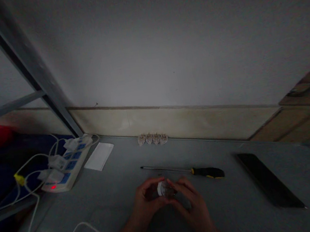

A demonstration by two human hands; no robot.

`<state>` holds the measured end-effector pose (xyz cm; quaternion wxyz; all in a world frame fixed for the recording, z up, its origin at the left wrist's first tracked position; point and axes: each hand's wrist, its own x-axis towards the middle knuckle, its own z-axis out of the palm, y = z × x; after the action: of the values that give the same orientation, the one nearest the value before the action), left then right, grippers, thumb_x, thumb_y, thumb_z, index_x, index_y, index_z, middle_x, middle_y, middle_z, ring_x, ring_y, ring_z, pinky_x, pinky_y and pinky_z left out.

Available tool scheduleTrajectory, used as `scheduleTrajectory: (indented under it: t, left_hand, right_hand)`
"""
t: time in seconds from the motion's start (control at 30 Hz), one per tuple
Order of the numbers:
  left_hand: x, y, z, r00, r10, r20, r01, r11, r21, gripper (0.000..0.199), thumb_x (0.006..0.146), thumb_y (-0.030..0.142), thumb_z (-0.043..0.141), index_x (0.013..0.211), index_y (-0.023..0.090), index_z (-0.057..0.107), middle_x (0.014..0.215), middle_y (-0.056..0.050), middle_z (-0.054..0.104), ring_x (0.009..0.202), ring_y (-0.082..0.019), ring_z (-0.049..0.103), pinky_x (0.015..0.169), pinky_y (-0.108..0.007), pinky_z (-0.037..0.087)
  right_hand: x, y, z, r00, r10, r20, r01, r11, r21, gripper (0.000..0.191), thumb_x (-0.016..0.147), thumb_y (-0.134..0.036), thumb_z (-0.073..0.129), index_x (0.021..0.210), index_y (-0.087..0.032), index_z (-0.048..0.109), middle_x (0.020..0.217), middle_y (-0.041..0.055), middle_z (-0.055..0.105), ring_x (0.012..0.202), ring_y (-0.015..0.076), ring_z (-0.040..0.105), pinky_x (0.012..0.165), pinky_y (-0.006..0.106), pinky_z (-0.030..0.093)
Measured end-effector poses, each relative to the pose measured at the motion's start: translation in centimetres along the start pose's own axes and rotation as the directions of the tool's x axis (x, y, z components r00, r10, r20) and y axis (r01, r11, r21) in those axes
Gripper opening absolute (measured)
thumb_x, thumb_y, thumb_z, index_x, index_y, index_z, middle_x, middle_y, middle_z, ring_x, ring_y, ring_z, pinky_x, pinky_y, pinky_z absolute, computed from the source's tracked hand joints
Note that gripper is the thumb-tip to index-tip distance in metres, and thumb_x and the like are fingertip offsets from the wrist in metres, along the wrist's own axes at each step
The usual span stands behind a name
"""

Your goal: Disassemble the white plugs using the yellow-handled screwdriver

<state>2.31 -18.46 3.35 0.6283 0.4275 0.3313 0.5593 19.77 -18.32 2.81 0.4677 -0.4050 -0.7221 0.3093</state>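
Note:
Between my two hands, low in the middle of the view, is a small round object (164, 189) with a whitish rim; its details are too dark to make out. My left hand (147, 200) curls its thumb and fingers against its left side. On the other side, my right hand (188, 197) pinches it with thumb and fingertips. A screwdriver (208, 172) with a black and yellow handle lies just beyond my hands, its shaft pointing left. Against the wall sits a row of small pale clustered pieces (152, 139).
A power strip (72, 167) with plugs and white cables (32, 208) lies on the left, beside a white paper (99, 156). A dark flat object (269, 181) rests on the grey table (119, 189) at the right. A metal frame (52, 95) rises at the left.

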Motion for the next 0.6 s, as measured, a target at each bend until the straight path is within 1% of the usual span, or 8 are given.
scheduleTrajectory:
  t: [0.07,0.17,0.23,0.3,0.33,0.4,0.5,0.6]
  left_hand:
    - [0.0,0.3,0.3,1.000,-0.007,-0.023,0.009,0.999,0.048,0.046,0.070,0.036,0.087,0.112,0.025,0.074,0.109,-0.007,0.075,0.101,-0.025,0.070,0.091,-0.035,0.054]
    - [-0.1,0.3,0.5,0.995,-0.076,-0.066,0.081,0.994,0.069,0.045,0.071,0.043,0.085,0.112,0.026,0.075,0.109,-0.007,0.076,0.101,-0.026,0.069,0.092,-0.037,0.053]
    - [-0.2,0.2,0.4,0.987,-0.132,-0.087,0.137,0.989,0.059,0.045,0.070,0.045,0.085,0.110,0.026,0.076,0.106,-0.007,0.077,0.098,-0.027,0.070,0.089,-0.037,0.055]
    - [-0.2,0.1,0.1,0.983,-0.147,-0.106,0.154,0.986,0.064,0.044,0.070,0.045,0.085,0.108,0.026,0.077,0.104,-0.007,0.077,0.097,-0.027,0.071,0.084,-0.036,0.056]
    - [-0.3,0.2,0.0,0.984,-0.143,-0.109,0.151,0.986,0.073,0.044,0.070,0.046,0.084,0.109,0.025,0.076,0.104,-0.007,0.077,0.096,-0.027,0.071,0.083,-0.036,0.057]
    - [-0.3,0.4,-0.1,0.987,-0.132,-0.092,0.142,0.984,0.107,0.044,0.071,0.046,0.084,0.109,0.025,0.076,0.105,-0.008,0.077,0.098,-0.027,0.070,0.085,-0.036,0.056]
    - [-0.3,0.8,0.0,0.992,-0.123,-0.040,0.128,0.977,0.170,0.045,0.069,0.046,0.085,0.107,0.022,0.077,0.103,-0.009,0.077,0.097,-0.027,0.071,0.087,-0.037,0.055]
    - [-0.4,0.8,0.0,0.993,-0.119,0.016,0.114,0.975,0.193,0.045,0.069,0.048,0.085,0.105,0.021,0.078,0.097,-0.009,0.078,0.091,-0.026,0.071,0.084,-0.035,0.056]
  right_hand:
    - [0.1,0.0,0.1,1.000,0.015,0.007,-0.015,1.000,0.014,0.033,0.088,-0.032,0.065,0.121,-0.028,0.063,0.093,0.0048,0.061,0.085,0.0165,0.060,0.076,0.029,0.053]
    - [0.3,-0.6,-0.3,0.998,0.051,0.044,-0.054,0.997,0.049,0.039,0.084,-0.039,0.069,0.119,-0.024,0.057,0.100,0.0055,0.061,0.089,0.0173,0.061,0.076,0.028,0.053]
    - [0.5,-1.2,-0.8,0.989,0.112,0.098,-0.122,0.987,0.108,0.034,0.091,-0.042,0.059,0.117,-0.022,0.054,0.101,0.0058,0.060,0.090,0.0166,0.060,0.076,0.027,0.052]
    - [0.7,-1.8,-1.2,0.972,0.168,0.164,-0.195,0.967,0.162,0.025,0.097,-0.042,0.045,0.106,-0.020,0.054,0.092,0.0043,0.059,0.082,0.0139,0.058,0.071,0.024,0.049]
    - [0.8,-2.0,-1.4,0.963,0.183,0.200,-0.219,0.960,0.176,0.027,0.098,-0.042,0.042,0.099,-0.019,0.055,0.086,0.0031,0.058,0.076,0.0127,0.055,0.066,0.023,0.046]
    - [1.0,-2.2,-1.4,0.949,0.179,0.258,-0.227,0.959,0.171,0.030,0.095,-0.044,0.047,0.088,-0.017,0.058,0.074,0.0007,0.053,0.065,0.0104,0.047,0.058,0.021,0.038]
    - [1.1,-2.2,-1.1,0.933,0.174,0.317,-0.232,0.960,0.156,0.033,0.091,-0.046,0.052,0.084,-0.016,0.063,0.063,-0.0017,0.045,0.056,0.0082,0.036,0.052,0.021,0.028]
    - [0.9,-2.0,-1.1,0.928,0.170,0.332,-0.229,0.963,0.146,0.041,0.090,-0.053,0.050,0.079,-0.016,0.064,0.062,-0.0007,0.043,0.056,0.0091,0.035,0.051,0.022,0.027]
